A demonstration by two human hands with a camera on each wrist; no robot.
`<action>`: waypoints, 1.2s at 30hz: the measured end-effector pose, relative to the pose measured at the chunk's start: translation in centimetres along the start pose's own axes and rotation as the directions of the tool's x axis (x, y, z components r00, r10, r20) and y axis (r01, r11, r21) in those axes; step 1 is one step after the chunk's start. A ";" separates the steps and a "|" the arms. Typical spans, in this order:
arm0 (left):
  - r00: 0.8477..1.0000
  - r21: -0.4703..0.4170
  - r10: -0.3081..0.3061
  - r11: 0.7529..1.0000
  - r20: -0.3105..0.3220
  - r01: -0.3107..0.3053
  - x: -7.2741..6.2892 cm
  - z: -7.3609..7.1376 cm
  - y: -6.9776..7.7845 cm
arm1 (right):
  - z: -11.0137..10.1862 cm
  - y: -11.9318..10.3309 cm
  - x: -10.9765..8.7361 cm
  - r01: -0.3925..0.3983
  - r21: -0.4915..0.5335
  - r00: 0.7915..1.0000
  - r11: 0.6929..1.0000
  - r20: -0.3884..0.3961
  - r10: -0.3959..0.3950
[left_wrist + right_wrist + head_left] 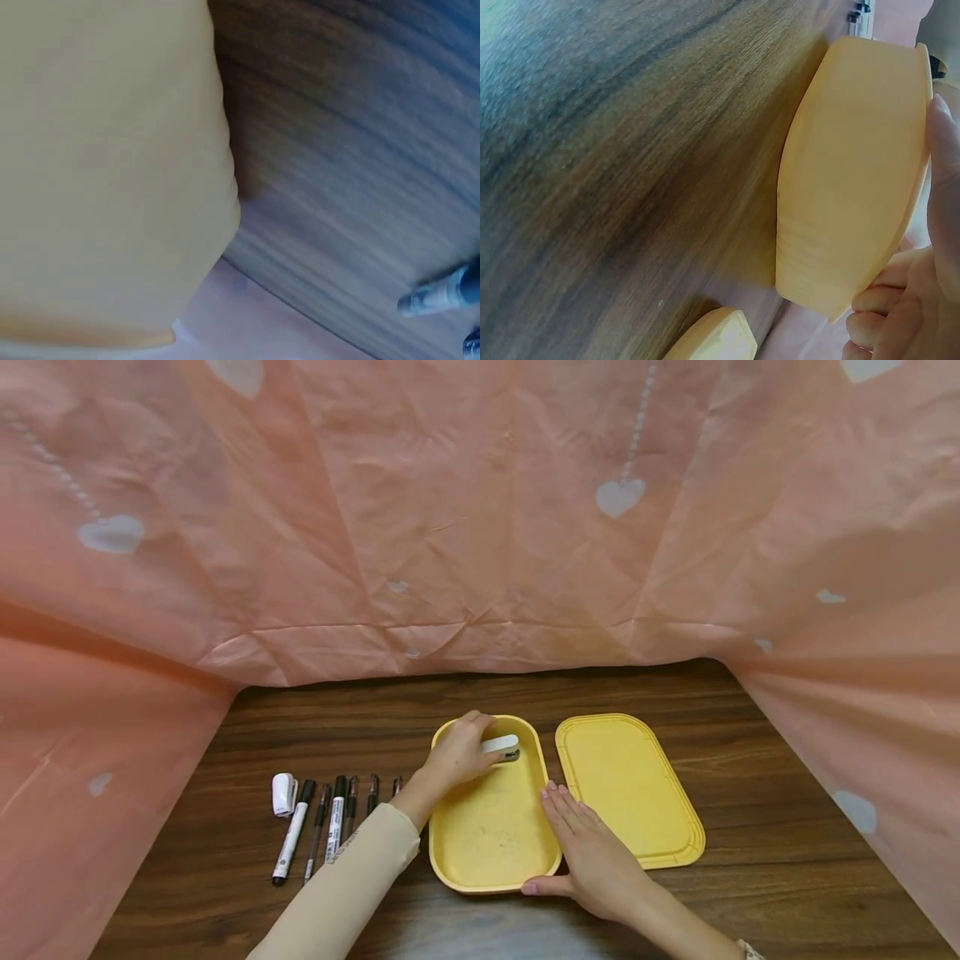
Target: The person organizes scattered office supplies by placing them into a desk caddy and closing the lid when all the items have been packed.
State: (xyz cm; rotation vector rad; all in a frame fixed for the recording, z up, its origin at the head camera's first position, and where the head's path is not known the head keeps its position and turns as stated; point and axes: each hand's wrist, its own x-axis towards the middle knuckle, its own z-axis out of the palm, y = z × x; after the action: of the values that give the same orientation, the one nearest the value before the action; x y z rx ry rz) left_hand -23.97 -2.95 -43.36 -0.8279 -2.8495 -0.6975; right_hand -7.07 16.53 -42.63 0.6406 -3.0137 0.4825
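In the head view my left hand reaches into the far end of a yellow plastic box. It holds a small white stapler, whose metal end points to the right. My right hand lies along the box's right side, its fingers straight against the rim and its thumb at the near corner. The right wrist view shows the box's outer wall with the right thumb at its rim. A beige sleeve hides the left hand in the left wrist view.
A flat yellow lid lies right of the box. Left of it are several pens, a white marker and a small white rounded gadget. Pink cloth surrounds the dark wooden table at the back and sides.
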 end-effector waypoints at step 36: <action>0.886 -0.059 0.061 0.993 -0.460 -0.099 -2.2 -9.9 -1.6 | -0.2 2.3 0.7 0.010 -0.013 1.000 1.000 -0.029 -0.010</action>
State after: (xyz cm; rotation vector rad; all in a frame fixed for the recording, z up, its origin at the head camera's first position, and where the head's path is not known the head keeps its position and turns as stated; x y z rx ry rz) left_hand -23.33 -9.65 -35.61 -0.6758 -2.3641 -0.8694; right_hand -8.62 18.31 -43.04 0.6418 -2.9828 0.4671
